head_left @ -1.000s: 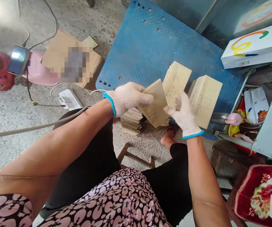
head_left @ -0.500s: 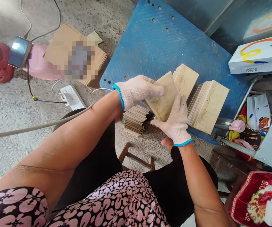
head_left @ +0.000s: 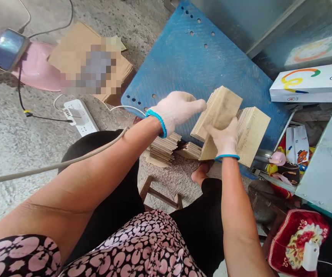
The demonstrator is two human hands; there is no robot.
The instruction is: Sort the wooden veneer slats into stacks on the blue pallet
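Note:
My right hand (head_left: 225,136), in a white knitted glove with a blue cuff, grips a thin wooden board (head_left: 223,111) against the face of a stack of similar boards (head_left: 205,122). Its thumb and fingers spread over the board's sides. To the left, my left hand (head_left: 180,111), in a matching glove, hovers beside that stack with fingers drawn together; nothing shows in it. A second board stack (head_left: 254,132) leans just right of my right hand. Lower down, below my left hand, more thin boards (head_left: 163,150) lie piled in uneven layers.
The stacks rest on a blue panel with holes (head_left: 171,69). A cable (head_left: 53,167) crosses over my left forearm. At left are a power strip (head_left: 81,117), a cardboard box (head_left: 76,42) and a phone (head_left: 8,50). A wooden stool (head_left: 161,198) stands below; a flask (head_left: 277,158) lies right.
The board that both hands held has gone to the right, onto the stack, under my right hand. My left hand has let go of it and come slightly right.

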